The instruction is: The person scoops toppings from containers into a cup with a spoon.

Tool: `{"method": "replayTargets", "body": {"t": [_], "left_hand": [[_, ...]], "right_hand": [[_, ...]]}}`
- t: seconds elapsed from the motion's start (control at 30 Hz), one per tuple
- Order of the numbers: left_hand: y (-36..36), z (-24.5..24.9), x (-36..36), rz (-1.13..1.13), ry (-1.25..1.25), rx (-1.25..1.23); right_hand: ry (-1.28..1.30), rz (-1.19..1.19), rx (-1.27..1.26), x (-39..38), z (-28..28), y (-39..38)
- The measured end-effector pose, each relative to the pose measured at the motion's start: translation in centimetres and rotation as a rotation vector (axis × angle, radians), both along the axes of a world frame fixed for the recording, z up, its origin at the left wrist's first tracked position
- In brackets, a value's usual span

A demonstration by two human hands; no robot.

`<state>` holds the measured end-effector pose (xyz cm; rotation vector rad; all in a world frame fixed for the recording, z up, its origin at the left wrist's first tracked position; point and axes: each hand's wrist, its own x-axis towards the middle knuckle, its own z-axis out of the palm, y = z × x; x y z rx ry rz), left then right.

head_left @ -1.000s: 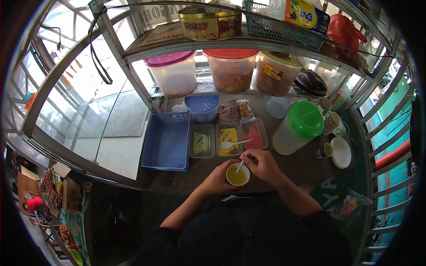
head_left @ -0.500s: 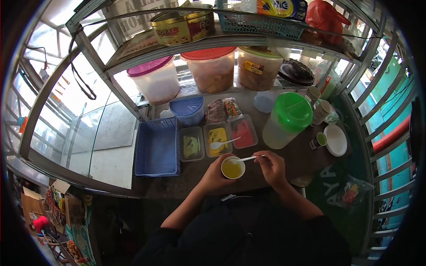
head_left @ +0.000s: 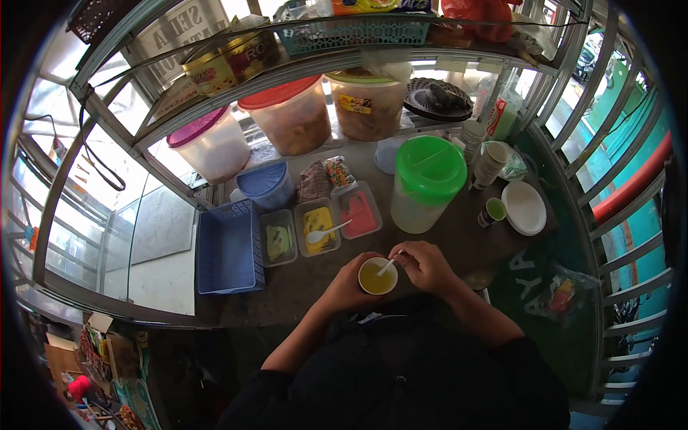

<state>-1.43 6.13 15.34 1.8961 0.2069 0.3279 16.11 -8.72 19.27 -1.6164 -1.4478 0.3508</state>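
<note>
the cup [head_left: 378, 292] sits in the left hand [head_left: 345, 284], near the close edge of the surface [head_left: 290, 287], right in front of the person; i cannot tell whether its base rests on anything. the left fingers curl around its side, grasping it. the right hand [head_left: 424, 267] pinches the spoon [head_left: 385, 268] in its fingers, with the tip down in the yellowish drink [head_left: 374, 280].

a slosh looks the likeliest trouble: the mouth is wide and open, so a hard push of the spoon or a slack hold could send drink over the rim. too firm a squeeze might dent the wall, which looks like thin paper.

further out, a second spoon [head_left: 326, 231], white and plastic-looking, lies across the yellow tub [head_left: 319, 253], its handle reaching the red tub [head_left: 370, 228]; a knock could tip it off. these and the green tub [head_left: 279, 262] are clear and boxy, with rounded corners and smeared contents. to their right stands the jug [head_left: 419, 208], cloudy plastic under a round green lid [head_left: 430, 170]; to their left, the blue basket [head_left: 231, 247], rectangular. nested cups [head_left: 491, 159] and a round white plate [head_left: 525, 207] lie beyond the jug.
</note>
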Motion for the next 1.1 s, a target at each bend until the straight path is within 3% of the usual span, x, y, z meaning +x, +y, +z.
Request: {"method": "replayTargets", "body": {"t": [0.1, 0.2, 0.3, 0.5, 0.6, 0.7, 0.9, 1.1], "left_hand": [[-1.7, -0.2, 1.9, 0.008, 0.013, 0.019], [-3.9, -0.2, 4.3, 0.022, 0.016, 0.035], [-6.2, 0.2, 7.1, 0.027, -0.004, 0.048], [-11.4, 0.6, 12.2, 0.01, -0.023, 0.019], [-13.8, 0.6, 14.7, -0.026, -0.017, 0.004], [-15.9, 0.5, 17.0, -0.033, -0.02, -0.03], [-19.5, 0.9, 20.7, -0.044, -0.021, -0.066], [-21.8, 0.9, 22.6, -0.085, -0.044, -0.02]], "right_hand": [[0.347, -0.096, 0.009, 0.7, -1.7, -2.3], [0.519, -0.185, -0.061, 2.7, -2.3, -5.1], [0.559, -0.248, 0.026, 5.2, -1.9, -7.8], [0.087, -0.196, 0.123, 10.9, -0.4, -13.4], [0.35, -0.16, 0.06, 12.2, -0.5, -15.7], [0.338, -0.113, -0.071, 15.0, -0.5, -18.6], [0.054, -0.129, 0.088, 20.0, 1.1, -22.4], [-0.235, 0.048, 0.08, 22.4, 2.6, -23.3]]}}
